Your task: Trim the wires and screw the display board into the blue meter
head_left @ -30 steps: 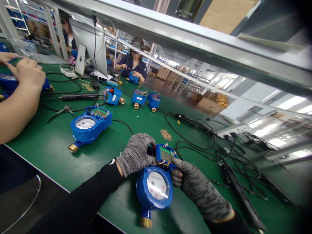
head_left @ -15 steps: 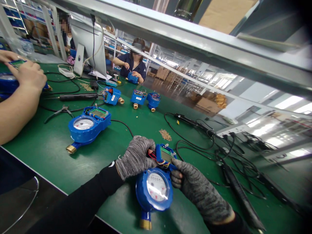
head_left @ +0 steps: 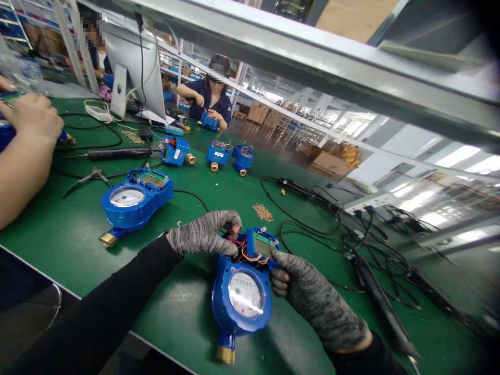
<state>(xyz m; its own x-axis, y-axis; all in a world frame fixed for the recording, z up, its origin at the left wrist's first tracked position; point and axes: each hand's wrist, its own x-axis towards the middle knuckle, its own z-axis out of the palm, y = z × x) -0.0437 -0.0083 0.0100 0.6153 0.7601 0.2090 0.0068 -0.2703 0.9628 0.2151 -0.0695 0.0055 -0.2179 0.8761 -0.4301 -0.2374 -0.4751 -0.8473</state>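
A blue water meter (head_left: 242, 291) lies near the counter's (head_left: 78, 234) front edge. The left hand (head_left: 205, 234) pinches its wires; the right hand (head_left: 312, 302) grips its side. Fingertips are hidden behind the housing.

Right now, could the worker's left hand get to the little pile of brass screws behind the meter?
Probably yes. The left hand is at the meter's wiring, and only bare green mat lies between it and the screws.

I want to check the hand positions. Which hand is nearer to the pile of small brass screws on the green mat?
Left. The left hand is just below-left of the pile of brass screws, at the blue meter; the right hand grips its right side, farther down.
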